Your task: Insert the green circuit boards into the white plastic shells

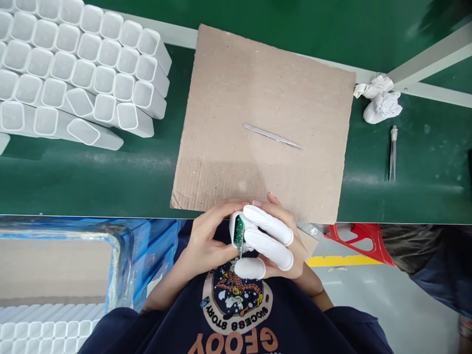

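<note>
Nearest, we are wearing a dark printed shirt, above which our two hands are meeting by the near edge of a green bench. Our left hand is pinching a white housing between thumb and fingers, its open end facing us and showing a green circuit board. Our right hand, with white finger cots covering thumb and two fingers, is curling against the right of this opening; whether it is gripping housing or board, we cannot tell. Beyond, a cardboard sheet is bearing metal tweezers. Leftward, white tubes are lying stacked; rightward, a second pair of tweezers is lying below crumpled white material, which is resting near a pale rail.
</note>
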